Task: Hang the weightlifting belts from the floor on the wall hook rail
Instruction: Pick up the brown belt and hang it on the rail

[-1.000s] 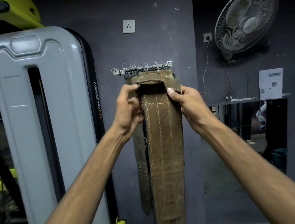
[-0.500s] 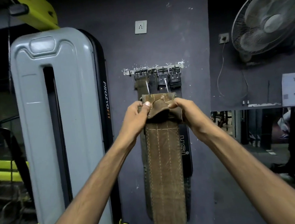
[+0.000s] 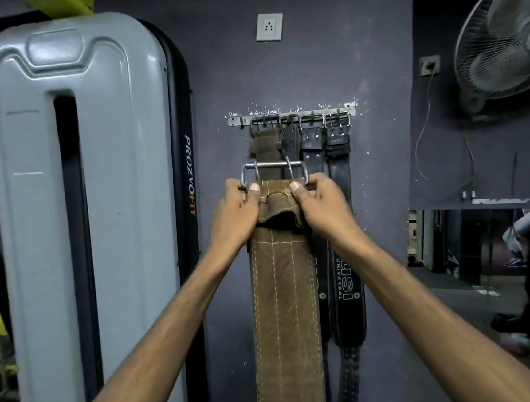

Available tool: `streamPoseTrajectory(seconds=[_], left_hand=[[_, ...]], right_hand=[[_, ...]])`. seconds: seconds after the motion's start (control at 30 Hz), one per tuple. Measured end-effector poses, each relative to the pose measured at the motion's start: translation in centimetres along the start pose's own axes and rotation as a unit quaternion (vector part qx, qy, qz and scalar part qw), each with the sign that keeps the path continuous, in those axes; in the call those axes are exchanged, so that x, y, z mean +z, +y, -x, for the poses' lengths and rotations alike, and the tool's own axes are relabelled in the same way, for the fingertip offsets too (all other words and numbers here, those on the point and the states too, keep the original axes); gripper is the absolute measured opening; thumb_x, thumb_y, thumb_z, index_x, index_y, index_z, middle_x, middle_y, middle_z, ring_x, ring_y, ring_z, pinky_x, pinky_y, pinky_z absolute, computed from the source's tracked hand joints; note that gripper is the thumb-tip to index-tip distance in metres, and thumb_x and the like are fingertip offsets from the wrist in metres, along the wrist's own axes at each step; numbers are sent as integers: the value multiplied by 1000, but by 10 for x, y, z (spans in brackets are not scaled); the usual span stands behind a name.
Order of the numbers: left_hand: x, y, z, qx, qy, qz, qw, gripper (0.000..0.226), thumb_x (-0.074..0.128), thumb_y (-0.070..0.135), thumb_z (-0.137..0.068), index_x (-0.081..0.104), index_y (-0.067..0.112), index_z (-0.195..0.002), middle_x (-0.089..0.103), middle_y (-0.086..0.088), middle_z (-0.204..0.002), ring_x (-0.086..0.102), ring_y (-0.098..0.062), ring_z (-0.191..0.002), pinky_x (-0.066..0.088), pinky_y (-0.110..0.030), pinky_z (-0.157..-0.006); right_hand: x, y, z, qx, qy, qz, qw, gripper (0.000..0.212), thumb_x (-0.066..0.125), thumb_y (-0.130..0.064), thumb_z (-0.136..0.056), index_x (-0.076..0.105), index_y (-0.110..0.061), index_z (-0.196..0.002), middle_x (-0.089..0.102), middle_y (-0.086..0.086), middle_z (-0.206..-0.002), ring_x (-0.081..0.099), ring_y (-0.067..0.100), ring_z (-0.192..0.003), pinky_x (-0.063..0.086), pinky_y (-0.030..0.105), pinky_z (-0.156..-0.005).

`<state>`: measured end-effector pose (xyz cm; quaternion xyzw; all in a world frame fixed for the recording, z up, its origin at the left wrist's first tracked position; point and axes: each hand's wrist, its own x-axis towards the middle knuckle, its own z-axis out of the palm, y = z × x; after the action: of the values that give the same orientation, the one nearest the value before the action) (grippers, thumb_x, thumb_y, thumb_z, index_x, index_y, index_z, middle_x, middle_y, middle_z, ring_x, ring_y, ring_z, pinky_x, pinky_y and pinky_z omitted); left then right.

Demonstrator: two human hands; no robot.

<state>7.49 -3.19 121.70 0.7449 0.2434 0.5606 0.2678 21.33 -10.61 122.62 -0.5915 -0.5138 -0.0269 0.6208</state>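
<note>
- Two grips, left grip [image 3: 232, 211] and right grip [image 3: 325, 205], are clamped on the brown belt [image 3: 283, 295] beneath its buckle [image 3: 273, 165].
- The belt is held just below the hook rail [image 3: 293, 115], unhooked.
- Black belts [image 3: 345, 258] are hung from the rail.

Bare left grip [image 3: 233, 216] and right grip [image 3: 324, 207], thumbnails short, forearms bare throughout.

My left hand [image 3: 233, 214] and right hand [image 3: 323, 207] grip the brown belt [image 3: 284, 311] just under its buckle [image 3: 272, 174], below the hook rail [image 3: 291, 116] where other belts [image 3: 345, 258] hang.
</note>
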Motion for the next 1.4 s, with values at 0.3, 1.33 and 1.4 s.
streamPoseTrajectory(seconds=[0.3,1.33,1.4], left_hand=[[-1,-90,-105,93,59,-60,992,21,51,32,-103,61,18,-114,65,5,-93,64,-15,-84,46,-20,-65],[85,-206,-487,188,224,-8,956,43,63,29,-94,62,25,-136,70,3,-124,64,-8,-111,45,-10,-84],[91,-217,-496,184,216,-15,959,42,62,28,-94,62,25,-136,71,0,-122,66,-15,-111,51,-25,-90]], right_hand=[[96,40,-80,-89,100,-21,991,20,62,-23,-100,68,-20,-119,75,8,-97,72,17,-92,60,33,-86],[198,97,-447,-232,180,139,946,41,64,-19,-100,46,-6,-134,52,-11,-76,49,-3,-61,41,6,-48],[203,105,-454,-260,190,183,929,41,66,-23,-98,47,-7,-130,58,-6,-77,56,8,-62,52,21,-56]])
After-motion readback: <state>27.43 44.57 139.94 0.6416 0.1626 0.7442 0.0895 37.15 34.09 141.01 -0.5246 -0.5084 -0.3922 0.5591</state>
